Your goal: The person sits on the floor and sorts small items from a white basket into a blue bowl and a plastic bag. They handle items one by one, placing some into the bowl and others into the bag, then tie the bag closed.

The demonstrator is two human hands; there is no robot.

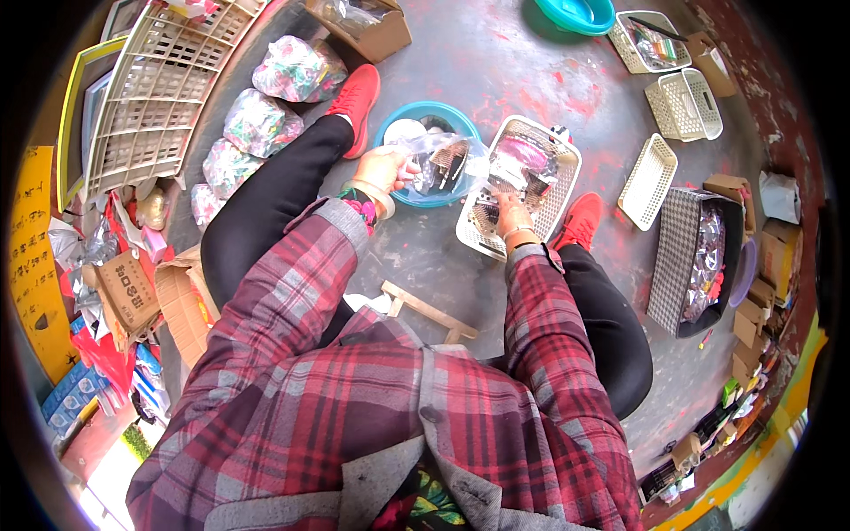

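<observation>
My left hand (387,170) is closed on the edge of a clear plastic bag (450,159), held over a blue round basin (384,132). Dark comb-like pieces show in and under the bag; the clear film makes it hard to tell which are inside. A white round piece (405,131) lies at the basin's left side. My right hand (513,215) reaches into a cream plastic basket (557,194), its fingers bent among dark combs (485,215) and clear packets. What its fingertips grip is too small to make out. A pink packet (526,153) lies farther up in the basket.
Filled clear bags (299,69) line the left, beside an open carton (376,31). A wooden stool bar (429,310) is close to me. Cream baskets (649,181) and a checked bin (677,265) stand at right; a teal basin (575,16) sits at the far edge.
</observation>
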